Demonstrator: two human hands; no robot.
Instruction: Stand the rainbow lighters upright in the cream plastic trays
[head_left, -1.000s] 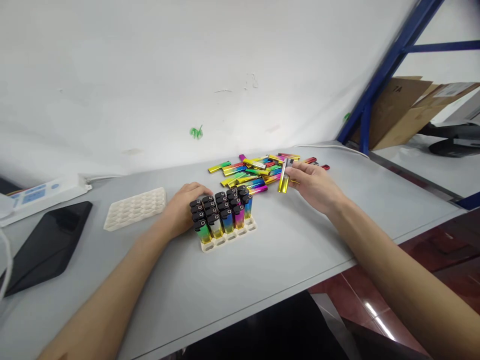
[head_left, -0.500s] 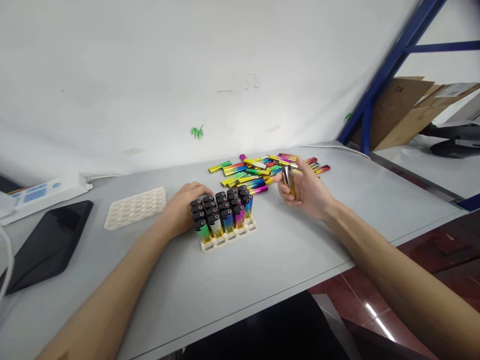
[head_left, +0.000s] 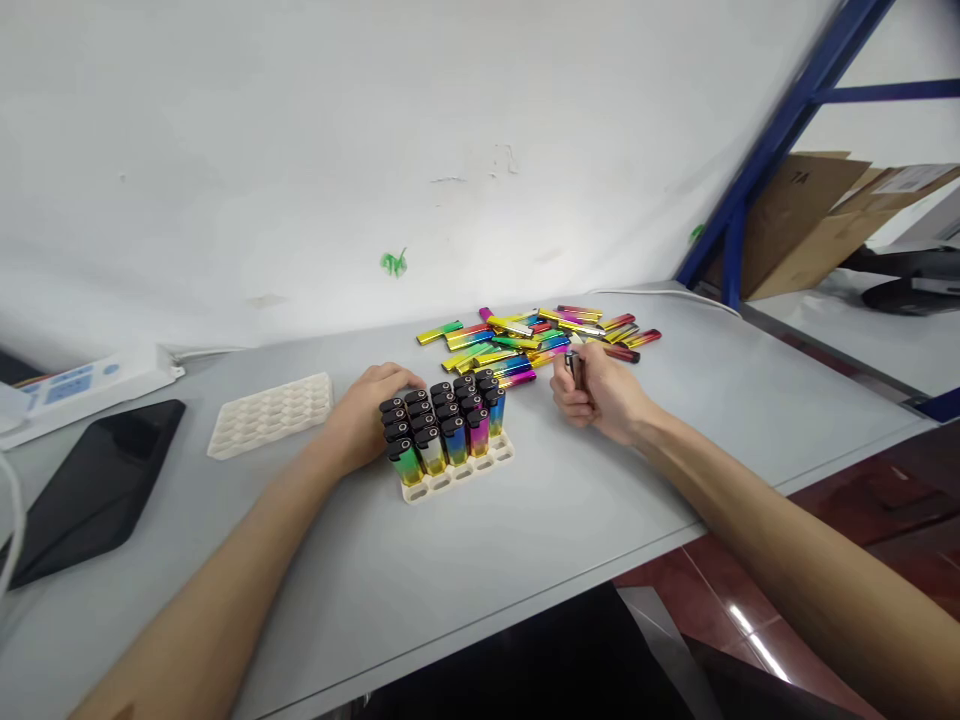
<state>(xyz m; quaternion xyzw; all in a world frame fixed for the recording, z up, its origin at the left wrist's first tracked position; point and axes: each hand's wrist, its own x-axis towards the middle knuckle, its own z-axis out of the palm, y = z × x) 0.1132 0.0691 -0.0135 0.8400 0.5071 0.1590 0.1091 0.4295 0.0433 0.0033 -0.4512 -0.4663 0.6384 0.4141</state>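
My right hand (head_left: 596,390) is closed round a lighter (head_left: 572,366); its top end shows above the curled fingers. It is held just in front of a loose heap of shiny multicoloured lighters (head_left: 517,343). Curved round the left and back side of a white lighter rack (head_left: 459,478) is my left hand (head_left: 367,415), its fingertips partly hidden behind the lighters. Several black-topped lighters (head_left: 454,440) with metallic coloured bodies stand upright in rows in the rack. The row of slots nearest me holds no lighters.
A second white rack (head_left: 271,415) lies left of my left hand. Farther left are a black phone (head_left: 97,485) and a white power strip (head_left: 90,390) with a cable. The white wall (head_left: 300,180) closes off the back; a blue metal frame (head_left: 739,240) and cardboard boxes (head_left: 817,220) stand right.
My right hand has turned, and its thumb has come down over the top of the lighter, with the fingers closed tighter. My left hand and the rack look unchanged.
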